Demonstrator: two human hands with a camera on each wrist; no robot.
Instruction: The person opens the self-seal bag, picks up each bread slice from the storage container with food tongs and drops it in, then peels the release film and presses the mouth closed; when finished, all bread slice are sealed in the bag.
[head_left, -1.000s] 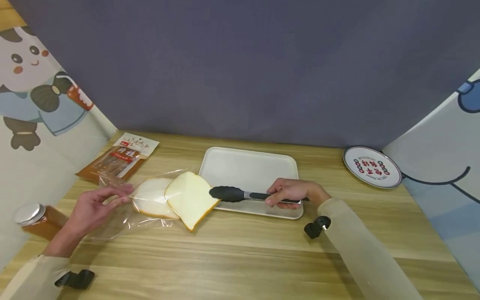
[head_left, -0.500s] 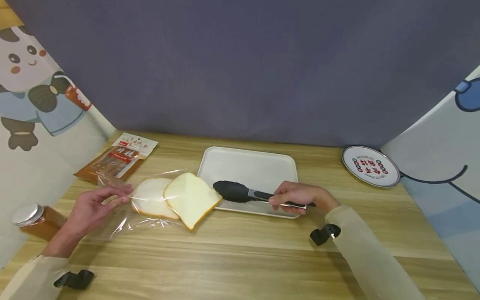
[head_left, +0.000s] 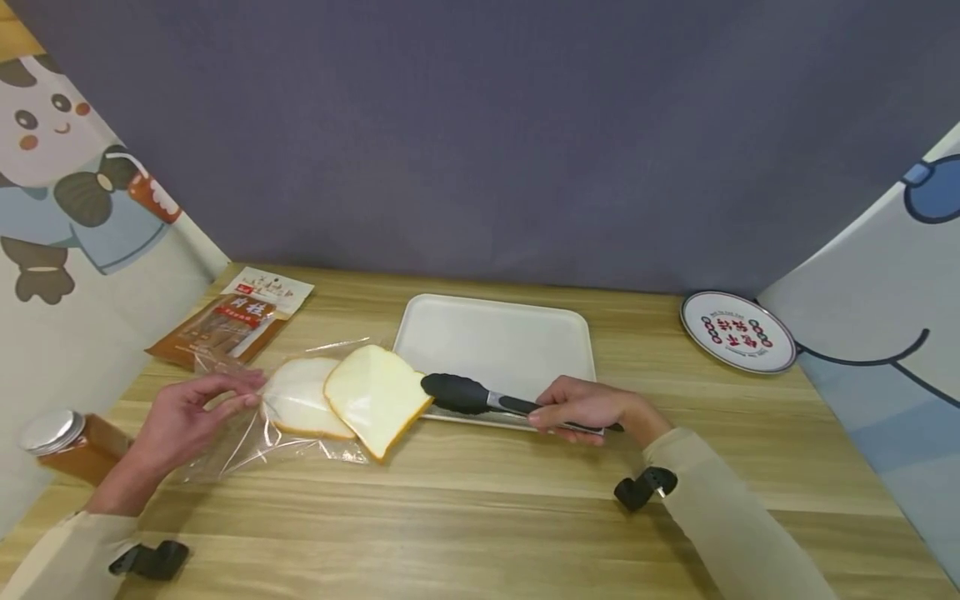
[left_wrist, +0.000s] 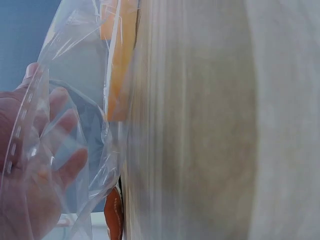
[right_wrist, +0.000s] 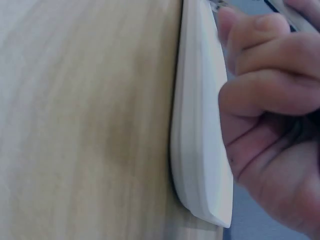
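Pinching crinkled, clear plastic bag (head_left: 255,437)

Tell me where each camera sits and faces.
Head: on the head, facing forward and down at the bread and tray; left hand and right hand show.
Left wrist: worn there, facing the plastic bag; left hand shows.
Right wrist: worn there, facing the tray; right hand shows.
Head and right wrist share the tray.

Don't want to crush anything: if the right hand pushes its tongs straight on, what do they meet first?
Likely the nearer bread slice: the tongs in the right hand point at its edge, though whether they touch is unclear.
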